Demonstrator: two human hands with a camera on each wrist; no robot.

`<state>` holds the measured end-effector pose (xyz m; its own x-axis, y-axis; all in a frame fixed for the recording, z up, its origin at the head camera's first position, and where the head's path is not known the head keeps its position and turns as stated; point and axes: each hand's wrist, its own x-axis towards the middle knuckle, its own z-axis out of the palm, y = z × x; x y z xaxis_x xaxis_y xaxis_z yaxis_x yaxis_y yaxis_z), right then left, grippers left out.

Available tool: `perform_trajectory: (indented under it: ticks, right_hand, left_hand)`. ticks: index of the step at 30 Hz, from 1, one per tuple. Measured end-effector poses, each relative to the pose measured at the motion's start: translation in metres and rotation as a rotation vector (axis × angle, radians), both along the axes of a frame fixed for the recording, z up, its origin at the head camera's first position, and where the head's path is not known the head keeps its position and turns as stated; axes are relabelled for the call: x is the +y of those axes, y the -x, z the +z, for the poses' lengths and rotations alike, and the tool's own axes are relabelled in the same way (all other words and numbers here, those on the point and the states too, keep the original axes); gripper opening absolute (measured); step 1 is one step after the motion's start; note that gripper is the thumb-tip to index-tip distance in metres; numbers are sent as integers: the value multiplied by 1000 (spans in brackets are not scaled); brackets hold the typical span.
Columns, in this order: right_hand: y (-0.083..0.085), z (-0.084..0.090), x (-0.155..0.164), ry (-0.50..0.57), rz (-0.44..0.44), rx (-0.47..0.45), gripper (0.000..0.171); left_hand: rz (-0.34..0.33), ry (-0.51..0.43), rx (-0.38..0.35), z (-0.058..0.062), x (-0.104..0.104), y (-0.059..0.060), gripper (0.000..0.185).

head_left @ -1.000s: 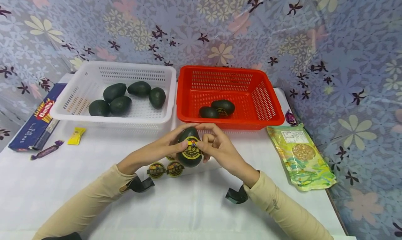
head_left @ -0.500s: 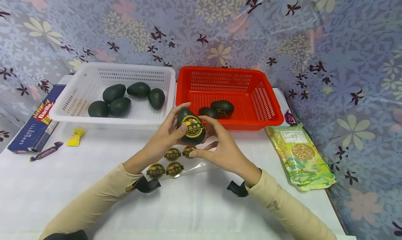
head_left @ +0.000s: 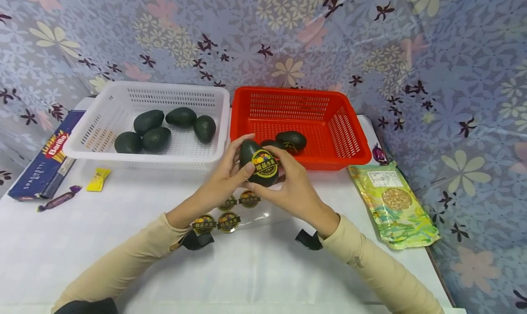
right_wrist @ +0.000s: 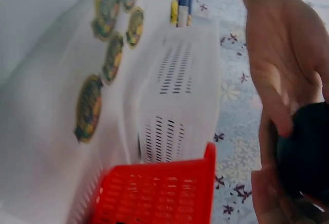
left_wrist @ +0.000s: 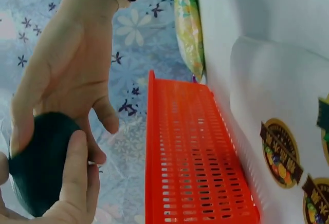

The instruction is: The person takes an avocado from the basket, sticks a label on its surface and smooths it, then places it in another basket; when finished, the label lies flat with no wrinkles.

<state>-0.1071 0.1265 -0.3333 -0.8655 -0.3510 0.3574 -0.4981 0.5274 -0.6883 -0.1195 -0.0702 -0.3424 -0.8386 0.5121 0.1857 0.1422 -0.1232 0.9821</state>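
Note:
A dark green avocado (head_left: 252, 150) is held up between both hands, just in front of the red basket (head_left: 302, 164). A round black-and-gold label (head_left: 265, 164) lies on its near side. My left hand (head_left: 225, 179) grips the fruit from the left, its thumb beside the label. From the right, my right hand (head_left: 295, 186) holds the same fruit, fingers curled round its far side and thumb near its lower end. In the left wrist view, fingers wrap the avocado (left_wrist: 43, 157). Below the hands lies a clear sheet of labels (head_left: 257, 219).
A white basket (head_left: 144, 156) with several avocados stands at the back left. Avocados (head_left: 292, 140) lie in the red basket. A spaghetti box (head_left: 45, 167) and wrapped candies (head_left: 98, 180) are at left. At right is a yellow-green food bag (head_left: 395, 204).
The avocado has been raised from over the label sheet toward the red basket, then shifted slightly right. The right hand has moved from pressing the label to holding the fruit's side.

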Motion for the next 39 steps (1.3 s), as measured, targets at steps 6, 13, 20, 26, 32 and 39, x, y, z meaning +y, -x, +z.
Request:
perform_trajectory:
  ticks: [6, 13, 20, 26, 32, 39]
  right_hand:
    - [16, 19, 17, 24, -54, -36, 70]
    - [53, 46, 59, -61, -241, -203, 78]
    - [96, 58, 97, -316, -282, -255, 89]
    - [133, 56, 116, -512, -296, -293, 86]
    - [161, 49, 122, -564, -289, -411, 89]
    - [184, 39, 123, -516, -305, -488, 94]
  left_hand:
    - [42, 23, 9, 8, -9, 13, 64]
    - [223, 105, 48, 24, -34, 48, 63]
    - [351, 277, 48, 54, -63, 85, 64]
    - [405, 422, 69, 74, -85, 118, 65]
    - [380, 626, 25, 68, -100, 148, 66]
    - [372, 723, -76, 44, -106, 178, 66]
